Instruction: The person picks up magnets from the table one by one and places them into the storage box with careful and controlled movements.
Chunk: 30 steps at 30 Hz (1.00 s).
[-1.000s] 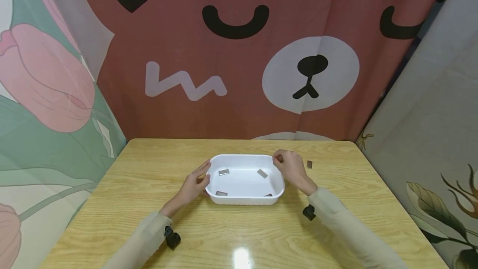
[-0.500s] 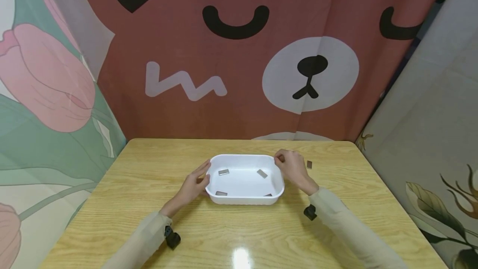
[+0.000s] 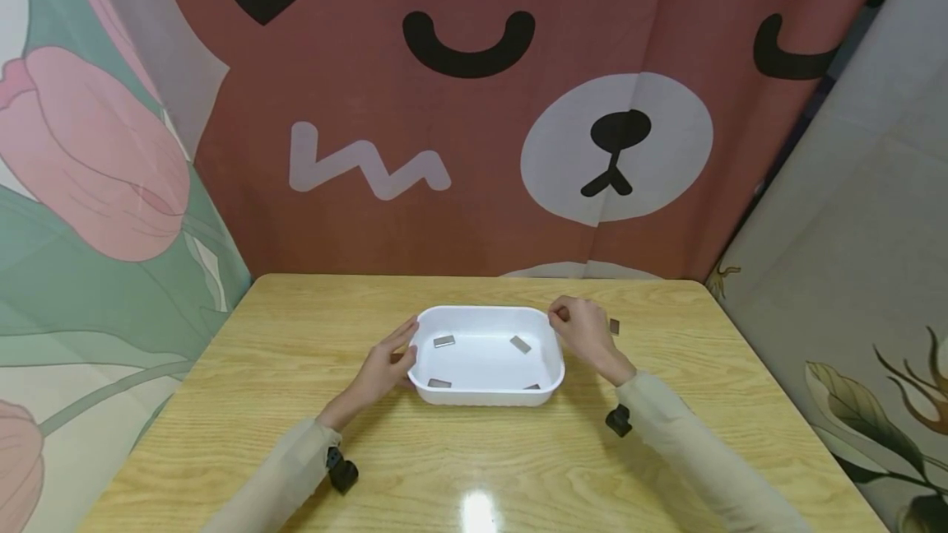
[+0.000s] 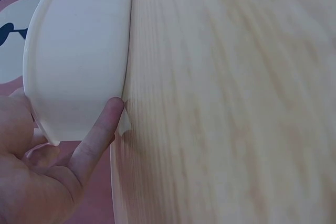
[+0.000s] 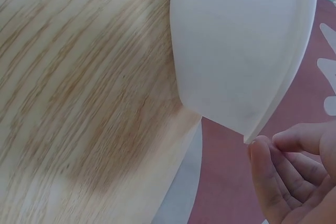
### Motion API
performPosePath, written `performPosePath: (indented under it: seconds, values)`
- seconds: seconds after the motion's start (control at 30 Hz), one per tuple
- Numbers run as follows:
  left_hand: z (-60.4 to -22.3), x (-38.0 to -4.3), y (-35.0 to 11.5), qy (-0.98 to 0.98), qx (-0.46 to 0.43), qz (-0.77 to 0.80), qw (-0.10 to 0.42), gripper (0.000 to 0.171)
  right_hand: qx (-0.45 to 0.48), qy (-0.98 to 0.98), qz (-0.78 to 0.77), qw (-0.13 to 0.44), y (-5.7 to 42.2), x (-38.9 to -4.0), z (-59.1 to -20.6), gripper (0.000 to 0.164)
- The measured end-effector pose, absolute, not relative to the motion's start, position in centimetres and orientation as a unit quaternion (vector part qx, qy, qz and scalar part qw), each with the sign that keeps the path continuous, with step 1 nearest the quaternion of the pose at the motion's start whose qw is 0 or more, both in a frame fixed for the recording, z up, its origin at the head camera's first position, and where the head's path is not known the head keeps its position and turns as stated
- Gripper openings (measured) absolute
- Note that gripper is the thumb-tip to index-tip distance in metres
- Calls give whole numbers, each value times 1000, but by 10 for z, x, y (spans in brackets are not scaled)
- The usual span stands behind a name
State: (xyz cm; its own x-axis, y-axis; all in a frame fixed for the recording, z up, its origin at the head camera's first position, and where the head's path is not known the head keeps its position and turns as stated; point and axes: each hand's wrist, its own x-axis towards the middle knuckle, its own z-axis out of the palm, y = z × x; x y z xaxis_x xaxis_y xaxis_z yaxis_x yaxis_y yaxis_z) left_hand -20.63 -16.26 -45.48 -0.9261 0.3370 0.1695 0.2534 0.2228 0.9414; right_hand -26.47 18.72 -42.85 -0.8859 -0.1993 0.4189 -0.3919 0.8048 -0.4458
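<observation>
A white plastic tray [image 3: 485, 356] with rounded corners stands on the wooden table, holding several small grey-brown rectangular pieces [image 3: 521, 344] of unclear kind. My left hand [image 3: 383, 368] grips its left end. In the left wrist view one finger [image 4: 97, 140] presses the outer wall near the base, while others reach the rim. At the back right corner is my right hand [image 3: 581, 331], with thumb and forefinger brought together. In the right wrist view its fingertips [image 5: 260, 145] lie by the tray rim, and no object shows between them. A dark brown rectangular piece [image 3: 614, 326] lies just right of this hand.
The wood-grain table [image 3: 474, 442] extends around the tray and toward me. Behind it hangs a brown curtain [image 3: 489, 245] with a bear design, and patterned cloths hang at both sides. A black wrist camera [image 3: 342, 471] sits at the left cuff, another [image 3: 618, 420] at the right.
My right hand has shifted slightly right along the tray's corner, closer to the loose brown piece. The left hand, the tray and the pieces inside stay where they were.
</observation>
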Motion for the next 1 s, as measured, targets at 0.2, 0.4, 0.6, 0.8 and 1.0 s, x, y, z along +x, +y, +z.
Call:
performPosePath:
  seconds: [0.2,0.4,0.6,0.8,1.0]
  values:
    - [-455,-206,-162,781,187,595,31,51,157,-933,270,178,190,-265,-428,7]
    - [-454,-206,-161,780,190,595,27,51,155,-936,258,184,194,-267,-431,7]
    - [-456,-206,-161,781,187,595,25,51,139,-940,252,182,197,-267,-432,6]
    - [-477,-218,-164,783,182,595,19,52,146,-939,248,188,200,-268,-433,6]
    - [-489,-225,-167,779,189,597,15,52,147,-939,251,185,205,-268,-434,6]
